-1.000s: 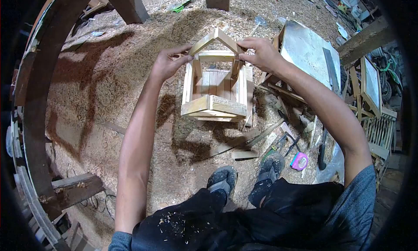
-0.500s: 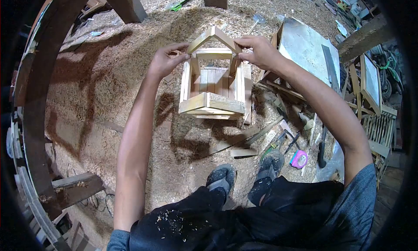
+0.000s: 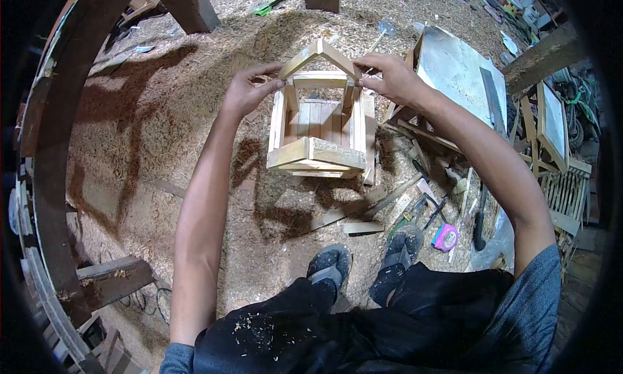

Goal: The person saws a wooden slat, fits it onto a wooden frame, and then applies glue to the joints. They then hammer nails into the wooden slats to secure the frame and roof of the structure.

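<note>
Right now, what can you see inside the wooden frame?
Through the open top of the frame, planks show at the bottom, partly in shadow. The near gable covers the near end of the inside, so I cannot tell what is there.

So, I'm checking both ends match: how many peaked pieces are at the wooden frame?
2: the far peaked piece, between the left hand and right hand; the near peaked piece, at the wooden frame's near end.

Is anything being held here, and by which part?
The far peaked wooden piece is held at its two lower ends: the left hand pinches one, the right hand the other.
</note>
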A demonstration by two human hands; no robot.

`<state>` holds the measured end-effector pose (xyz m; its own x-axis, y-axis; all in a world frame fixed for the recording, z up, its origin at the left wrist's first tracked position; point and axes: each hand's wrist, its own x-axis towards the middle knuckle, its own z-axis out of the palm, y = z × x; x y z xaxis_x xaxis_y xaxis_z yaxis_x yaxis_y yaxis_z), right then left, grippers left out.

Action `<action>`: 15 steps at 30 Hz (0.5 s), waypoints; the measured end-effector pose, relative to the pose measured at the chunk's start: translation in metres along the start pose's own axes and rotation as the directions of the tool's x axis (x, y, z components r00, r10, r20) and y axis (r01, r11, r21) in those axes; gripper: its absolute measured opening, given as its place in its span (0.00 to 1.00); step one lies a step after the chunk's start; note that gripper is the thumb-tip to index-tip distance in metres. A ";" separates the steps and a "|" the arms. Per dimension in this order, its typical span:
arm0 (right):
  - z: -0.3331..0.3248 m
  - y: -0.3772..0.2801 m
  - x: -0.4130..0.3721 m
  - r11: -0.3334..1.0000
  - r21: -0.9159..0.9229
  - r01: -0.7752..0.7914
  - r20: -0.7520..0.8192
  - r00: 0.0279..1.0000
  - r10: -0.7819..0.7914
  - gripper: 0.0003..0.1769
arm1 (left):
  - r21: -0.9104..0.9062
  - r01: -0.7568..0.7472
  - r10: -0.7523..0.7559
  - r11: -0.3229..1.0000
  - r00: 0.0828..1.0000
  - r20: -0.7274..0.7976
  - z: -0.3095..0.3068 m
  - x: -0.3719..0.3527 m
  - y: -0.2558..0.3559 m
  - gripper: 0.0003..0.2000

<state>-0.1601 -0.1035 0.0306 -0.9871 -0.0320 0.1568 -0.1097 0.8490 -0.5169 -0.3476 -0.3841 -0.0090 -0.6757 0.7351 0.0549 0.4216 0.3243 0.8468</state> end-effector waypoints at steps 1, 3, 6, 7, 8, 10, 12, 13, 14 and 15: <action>0.001 0.000 0.000 1.000 0.007 -0.005 -0.005 1.000 0.005 0.24 | 0.000 0.000 0.000 1.000 1.000 0.000 0.000 0.000 0.001 0.24; 0.001 -0.001 0.000 1.000 0.013 -0.010 -0.009 1.000 0.010 0.24 | -0.041 0.006 -0.006 0.999 1.000 0.013 0.000 0.000 0.003 0.25; 0.000 -0.003 0.000 0.999 0.008 -0.044 0.018 0.999 0.044 0.24 | -0.053 0.039 -0.039 0.998 0.999 0.017 0.000 -0.002 0.006 0.25; 0.001 -0.003 -0.001 0.999 0.013 -0.045 0.003 0.999 0.045 0.24 | -0.053 0.039 -0.038 0.998 0.999 0.017 0.000 -0.002 0.006 0.25; 0.001 -0.003 -0.001 0.999 0.018 -0.046 -0.012 0.999 0.046 0.23 | -0.057 0.038 -0.037 0.998 0.999 0.019 0.000 -0.002 0.006 0.25; 0.002 -0.002 -0.001 0.999 0.019 -0.040 -0.019 0.999 0.041 0.24 | -0.058 0.035 -0.034 0.998 0.999 0.020 -0.001 -0.001 0.005 0.25; 0.002 0.000 -0.002 0.999 0.019 -0.035 -0.027 0.999 0.035 0.24 | -0.067 0.027 -0.026 0.997 0.999 0.019 -0.001 -0.001 0.006 0.24; 0.002 0.001 -0.002 0.999 0.017 -0.037 -0.020 0.999 0.037 0.24 | -0.066 0.026 -0.025 0.997 1.000 0.017 -0.001 -0.001 0.008 0.24; 0.002 0.002 -0.001 0.999 0.015 -0.038 -0.013 0.999 0.039 0.25 | -0.071 0.016 -0.014 0.997 1.000 0.024 -0.001 -0.002 0.009 0.24; 0.002 0.003 -0.001 0.999 0.015 -0.037 -0.014 0.999 0.037 0.25 | -0.076 0.007 -0.005 0.997 1.000 0.031 -0.001 -0.003 0.009 0.24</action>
<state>-0.1599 -0.1022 0.0270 -0.9888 0.0066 0.1489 -0.0749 0.8418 -0.5346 -0.3424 -0.3840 -0.0007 -0.6588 0.7515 0.0342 0.3695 0.2836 0.8849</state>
